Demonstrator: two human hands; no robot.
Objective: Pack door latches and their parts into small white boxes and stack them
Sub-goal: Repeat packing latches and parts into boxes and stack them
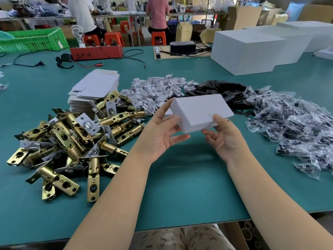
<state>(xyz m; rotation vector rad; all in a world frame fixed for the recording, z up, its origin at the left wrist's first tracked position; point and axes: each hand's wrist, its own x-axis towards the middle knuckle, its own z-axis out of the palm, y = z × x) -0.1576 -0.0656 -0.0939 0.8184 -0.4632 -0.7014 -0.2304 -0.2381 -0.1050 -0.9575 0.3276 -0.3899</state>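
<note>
I hold a small closed white box (200, 110) above the green table (180, 186), tilted, between both hands. My left hand (162, 130) grips its left end, thumb on the near side. My right hand (223, 134) holds its right near corner with thumb on top and fingers beneath. A heap of brass door latches (72, 141) lies to the left. Behind it sits a stack of flat white box blanks (95, 89). Beyond the box are piles of white plastic pieces (158, 89) and black plates (219, 89). Clear bags of small parts (292, 121) spread at the right.
Large white boxes (248, 51) stand at the back right. A red device (97, 51) with cables, a black unit on a board (182, 48) and a green crate (34, 40) line the far edge. People sit at benches behind. The table's near edge runs by my lap.
</note>
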